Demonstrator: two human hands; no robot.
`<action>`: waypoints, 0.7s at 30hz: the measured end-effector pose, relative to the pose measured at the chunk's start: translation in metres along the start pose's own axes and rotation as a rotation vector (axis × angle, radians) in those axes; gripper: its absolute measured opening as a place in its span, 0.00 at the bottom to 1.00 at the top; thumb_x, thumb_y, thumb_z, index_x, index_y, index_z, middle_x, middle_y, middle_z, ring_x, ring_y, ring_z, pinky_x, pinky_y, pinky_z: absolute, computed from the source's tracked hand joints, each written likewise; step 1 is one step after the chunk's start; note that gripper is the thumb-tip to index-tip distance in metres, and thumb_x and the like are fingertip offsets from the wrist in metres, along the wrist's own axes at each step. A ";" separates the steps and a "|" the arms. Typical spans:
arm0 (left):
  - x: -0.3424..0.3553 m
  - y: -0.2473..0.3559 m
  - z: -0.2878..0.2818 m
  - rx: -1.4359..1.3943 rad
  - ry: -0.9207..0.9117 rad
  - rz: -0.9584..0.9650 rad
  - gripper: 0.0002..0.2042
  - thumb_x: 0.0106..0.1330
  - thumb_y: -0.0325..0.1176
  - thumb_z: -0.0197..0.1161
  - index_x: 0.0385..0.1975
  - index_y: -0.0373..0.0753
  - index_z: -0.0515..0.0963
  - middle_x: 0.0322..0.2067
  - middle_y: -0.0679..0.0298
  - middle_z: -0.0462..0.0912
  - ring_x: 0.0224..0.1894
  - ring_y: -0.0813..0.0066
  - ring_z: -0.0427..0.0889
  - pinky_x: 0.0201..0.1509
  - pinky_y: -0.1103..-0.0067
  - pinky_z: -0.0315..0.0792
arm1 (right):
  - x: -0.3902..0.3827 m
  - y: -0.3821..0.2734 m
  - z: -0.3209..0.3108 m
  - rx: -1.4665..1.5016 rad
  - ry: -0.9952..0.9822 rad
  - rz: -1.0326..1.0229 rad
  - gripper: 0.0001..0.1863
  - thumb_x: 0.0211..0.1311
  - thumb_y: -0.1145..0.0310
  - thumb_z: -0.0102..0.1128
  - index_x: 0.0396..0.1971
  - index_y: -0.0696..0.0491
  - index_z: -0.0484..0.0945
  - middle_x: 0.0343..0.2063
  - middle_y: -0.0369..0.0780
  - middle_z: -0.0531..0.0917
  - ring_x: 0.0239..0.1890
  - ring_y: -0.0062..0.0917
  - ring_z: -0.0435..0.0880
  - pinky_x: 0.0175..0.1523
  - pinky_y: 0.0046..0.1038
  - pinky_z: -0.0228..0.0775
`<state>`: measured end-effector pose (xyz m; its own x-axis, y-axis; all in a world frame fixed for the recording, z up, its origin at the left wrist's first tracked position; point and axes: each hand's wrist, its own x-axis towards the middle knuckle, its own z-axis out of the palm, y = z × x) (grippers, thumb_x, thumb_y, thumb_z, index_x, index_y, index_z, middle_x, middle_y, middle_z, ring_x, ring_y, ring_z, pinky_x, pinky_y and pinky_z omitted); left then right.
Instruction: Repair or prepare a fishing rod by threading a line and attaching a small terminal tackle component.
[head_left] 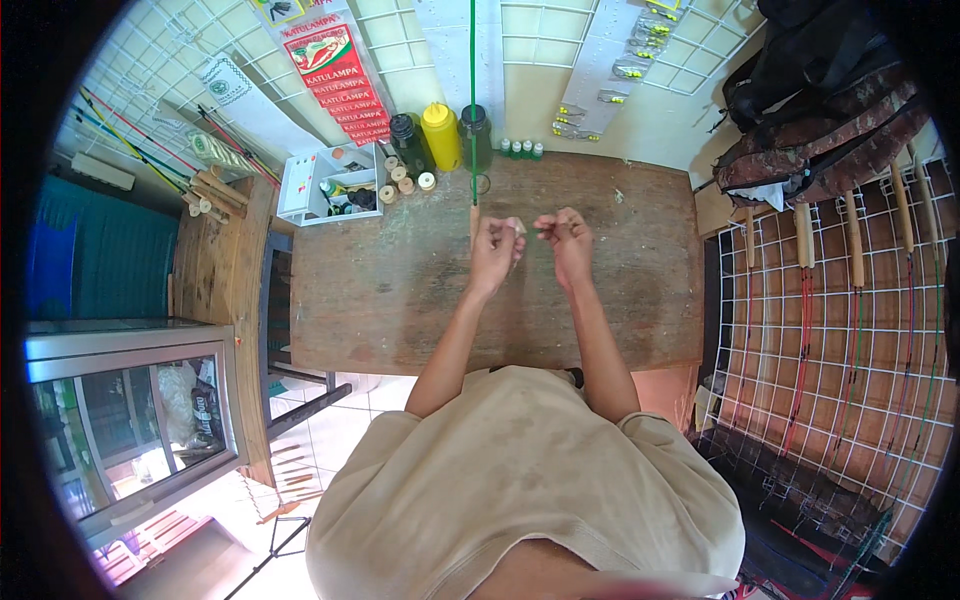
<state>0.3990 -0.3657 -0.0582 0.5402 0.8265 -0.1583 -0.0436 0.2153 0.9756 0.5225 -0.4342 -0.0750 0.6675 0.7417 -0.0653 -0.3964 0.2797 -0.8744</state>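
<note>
A thin green rod [473, 140] with a pale handle [474, 217] runs upright in the picture over the wooden table [370, 290]. My left hand [493, 250] is against that handle, fingers curled, with a small pale thing [518, 228] at the fingertips; whether it also grips the handle is unclear. My right hand [565, 243] is just to the right, fingers bent and pinched beside a tiny greenish bit too small to name.
A white organizer [290, 205], wooden pieces [405, 185], dark bottles, a yellow bottle [441, 138] and several small green vials [522, 150] line the table's back. Rods hang on the right grid [830, 340]; a bag [800, 160] is above. A glass cabinet [135, 420] stands left.
</note>
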 end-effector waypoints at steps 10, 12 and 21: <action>-0.006 -0.008 -0.003 0.223 -0.060 0.111 0.10 0.67 0.33 0.59 0.41 0.35 0.69 0.29 0.66 0.79 0.29 0.84 0.76 0.33 0.85 0.71 | 0.010 -0.004 -0.013 -0.509 0.052 0.047 0.07 0.64 0.68 0.58 0.36 0.56 0.77 0.30 0.36 0.83 0.33 0.17 0.81 0.39 0.20 0.71; -0.005 -0.016 -0.003 0.286 -0.063 0.106 0.11 0.66 0.32 0.60 0.43 0.35 0.69 0.29 0.66 0.80 0.30 0.84 0.76 0.35 0.85 0.71 | 0.009 0.005 -0.017 -0.518 0.030 0.005 0.06 0.64 0.69 0.59 0.36 0.56 0.78 0.30 0.35 0.83 0.33 0.17 0.81 0.40 0.20 0.71; -0.006 -0.025 0.007 0.295 -0.021 0.102 0.15 0.64 0.29 0.63 0.48 0.35 0.70 0.35 0.64 0.79 0.36 0.82 0.77 0.39 0.83 0.72 | 0.011 0.005 -0.018 -0.623 0.014 -0.116 0.10 0.61 0.71 0.59 0.42 0.55 0.79 0.34 0.35 0.83 0.38 0.19 0.80 0.44 0.22 0.70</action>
<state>0.4028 -0.3798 -0.0810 0.5632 0.8244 -0.0568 0.1457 -0.0314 0.9888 0.5392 -0.4363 -0.0886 0.6941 0.7185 0.0443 0.1177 -0.0526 -0.9917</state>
